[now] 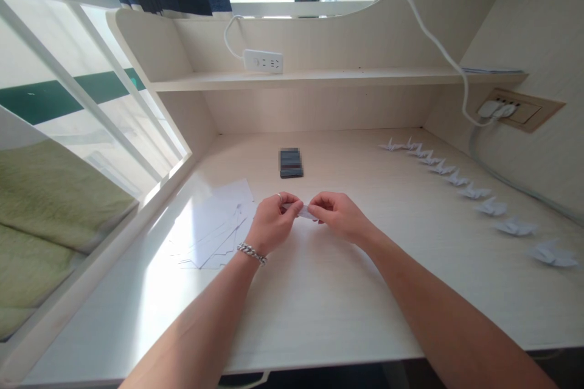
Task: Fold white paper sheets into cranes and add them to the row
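A small folded piece of white paper (305,213) spans the gap between my two hands, just above the desk. My left hand (275,219), with a ring and a chain bracelet, pinches its left end between thumb and fingers. At the other end my right hand (340,214) closes thumb and forefinger on the paper. Most of the folds are hidden behind my fingers. Left of my left hand lies a loose stack of white paper sheets (216,225). Several folded paper cranes (474,191) stand in a slanting row along the desk's right side.
A dark, blurred-out block (291,163) lies on the desk (347,316) beyond my hands. Above runs a shelf (319,78) with a white power strip (263,61). A white cable (438,42) hangs to a wall socket (524,109) at right. White rails (91,85) border the left side.
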